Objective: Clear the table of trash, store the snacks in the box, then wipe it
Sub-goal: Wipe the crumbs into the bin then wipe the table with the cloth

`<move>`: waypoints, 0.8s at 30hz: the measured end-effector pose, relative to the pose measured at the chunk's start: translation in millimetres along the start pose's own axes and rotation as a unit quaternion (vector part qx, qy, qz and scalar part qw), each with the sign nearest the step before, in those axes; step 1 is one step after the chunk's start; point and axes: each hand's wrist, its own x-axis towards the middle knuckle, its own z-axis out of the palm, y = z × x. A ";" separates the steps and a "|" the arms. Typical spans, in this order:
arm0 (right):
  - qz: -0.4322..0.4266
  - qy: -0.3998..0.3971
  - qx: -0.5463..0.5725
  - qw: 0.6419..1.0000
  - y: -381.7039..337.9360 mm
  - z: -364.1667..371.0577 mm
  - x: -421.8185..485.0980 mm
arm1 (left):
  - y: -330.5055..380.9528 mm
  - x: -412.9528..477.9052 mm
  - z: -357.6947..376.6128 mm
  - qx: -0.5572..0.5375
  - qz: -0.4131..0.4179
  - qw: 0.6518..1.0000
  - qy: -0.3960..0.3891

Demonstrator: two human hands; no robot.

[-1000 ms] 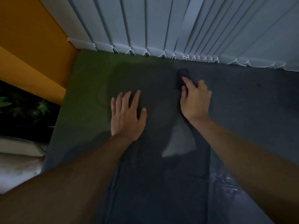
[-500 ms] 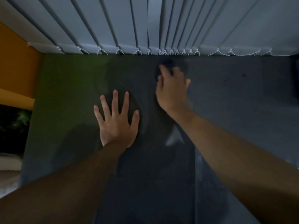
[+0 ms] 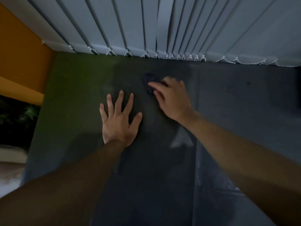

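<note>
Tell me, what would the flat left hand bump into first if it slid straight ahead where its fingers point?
Probably nothing on the dark table; the left hand would likely first meet the pale vertical window blinds at the table's far edge.

My right hand [image 3: 171, 98] is motion-blurred and covers most of the small dark blue cloth [image 3: 149, 79]; its full shape unreadable. Both my forearms are cut off by the frame's bottom edge.

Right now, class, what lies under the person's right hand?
A dark cloth pokes out past the right hand on the table. The hand covers the rest.
</note>
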 end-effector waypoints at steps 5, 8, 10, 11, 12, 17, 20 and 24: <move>0.158 0.050 0.011 0.986 -8.9 3.2 -8.1 | -14.7 -7.9 -4.5 -0.107 0.033 0.993 0.020; -0.009 -0.005 0.057 0.998 -36.6 5.3 -29.6 | -20.6 -12.5 -6.0 -0.154 0.021 0.987 0.029; -0.060 -0.019 0.036 0.997 -38.0 5.3 -38.7 | -30.4 -23.5 -6.2 -0.136 0.007 0.990 0.033; -0.030 -0.005 0.022 0.999 -37.1 4.5 -37.9 | -36.5 -32.6 -5.8 -0.115 0.002 0.993 0.034; 0.031 0.017 0.016 0.999 -39.1 4.1 -36.5 | -43.5 -43.1 -4.9 -0.093 0.000 0.995 0.032; 0.058 0.005 0.038 0.998 -84.3 10.7 -64.6 | -71.9 -80.1 3.2 -0.041 -0.027 0.999 0.022; -0.132 -0.056 0.047 0.988 -93.7 11.1 -94.8 | -84.3 -97.9 7.3 -0.030 -0.023 0.999 0.021; 0.042 -0.001 0.003 0.999 -99.2 13.0 -92.6 | -101.2 -122.9 10.3 -0.030 -0.030 0.999 0.029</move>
